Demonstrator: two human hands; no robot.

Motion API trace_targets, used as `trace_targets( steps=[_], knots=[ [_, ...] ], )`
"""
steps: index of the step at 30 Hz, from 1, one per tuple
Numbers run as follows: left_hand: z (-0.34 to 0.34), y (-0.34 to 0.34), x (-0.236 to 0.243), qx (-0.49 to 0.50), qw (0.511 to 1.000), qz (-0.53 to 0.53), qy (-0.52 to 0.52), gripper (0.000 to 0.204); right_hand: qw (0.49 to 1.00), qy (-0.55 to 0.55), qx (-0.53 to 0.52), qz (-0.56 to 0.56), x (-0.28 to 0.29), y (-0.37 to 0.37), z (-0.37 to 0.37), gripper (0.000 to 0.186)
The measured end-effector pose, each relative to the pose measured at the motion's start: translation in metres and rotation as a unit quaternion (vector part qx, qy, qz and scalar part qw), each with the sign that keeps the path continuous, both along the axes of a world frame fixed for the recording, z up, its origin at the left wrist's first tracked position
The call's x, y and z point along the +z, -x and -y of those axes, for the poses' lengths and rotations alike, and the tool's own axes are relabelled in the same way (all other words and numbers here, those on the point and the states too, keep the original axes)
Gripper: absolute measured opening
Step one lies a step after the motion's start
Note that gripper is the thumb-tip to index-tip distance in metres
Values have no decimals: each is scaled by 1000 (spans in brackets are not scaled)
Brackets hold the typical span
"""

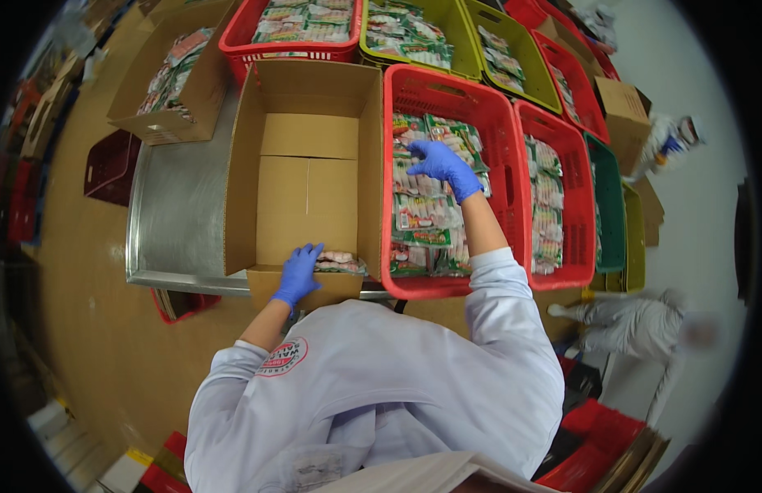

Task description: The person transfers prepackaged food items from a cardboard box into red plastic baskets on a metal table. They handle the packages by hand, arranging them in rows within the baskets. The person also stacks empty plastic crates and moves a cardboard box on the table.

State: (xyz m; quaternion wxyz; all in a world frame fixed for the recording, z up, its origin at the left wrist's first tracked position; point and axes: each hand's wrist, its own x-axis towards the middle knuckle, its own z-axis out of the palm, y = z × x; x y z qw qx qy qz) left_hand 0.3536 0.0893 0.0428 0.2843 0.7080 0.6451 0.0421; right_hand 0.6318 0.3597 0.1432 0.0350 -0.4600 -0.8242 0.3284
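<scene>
An open cardboard box (307,177) stands on a steel table (171,214). My left hand (299,274), in a blue glove, rests on a sausage packet (341,262) lying at the box's near inner edge. My right hand (444,167), also gloved, reaches into the red crate (496,131) to the right of the box and touches a packet (455,138) on top of the packets stacked there. Both sleeves are white.
More red, yellow-green and green crates (611,205) of packets line the back and right. A second cardboard box (180,90) with packets sits at the back left. Other people in white (636,324) work on the right. A dark red crate (110,168) lies on the floor, left.
</scene>
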Motion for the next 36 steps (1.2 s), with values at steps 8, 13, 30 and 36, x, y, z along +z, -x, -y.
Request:
trace_targets(
  steps=[8,13,30,36],
  knots=[
    [-2,-12,20,49,995,-41,81,97,969,177,14,172,-70,0,-56,91],
    [-3,-15,17,81,993,-34,83,98,945,247,-9,215,-80,3,-68,106],
    [8,-8,-10,56,998,33,14,104,990,-84,-108,44,-20,-87,-99,68],
    [-9,-9,-2,17,1000,-4,17,105,934,125,-311,-121,-95,-133,-103,75]
  ],
)
